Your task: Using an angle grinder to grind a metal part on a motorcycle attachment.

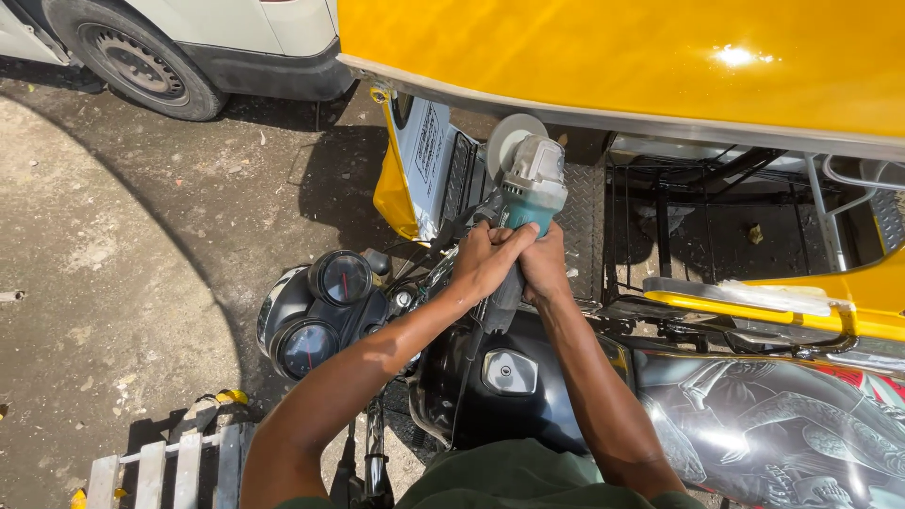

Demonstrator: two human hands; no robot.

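Note:
Both of my hands grip a teal and grey angle grinder (530,184) held out in front of me. My left hand (485,259) wraps its body from the left, and my right hand (545,269) clasps it from the right, the fingers overlapping. The grinder's round disc (507,137) points up toward the silver lower edge of a glossy yellow sidecar roof (660,57). I am astride a black motorcycle, with its fuel tank (490,377) and filler cap directly below my forearms.
Twin round gauges (325,311) sit left of the tank. The sidecar's black metal frame and checker-plate floor (716,226) lie to the right. A white car with a black tyre (132,61) is parked at top left. A white slatted rack (170,471) is at the bottom left on the concrete.

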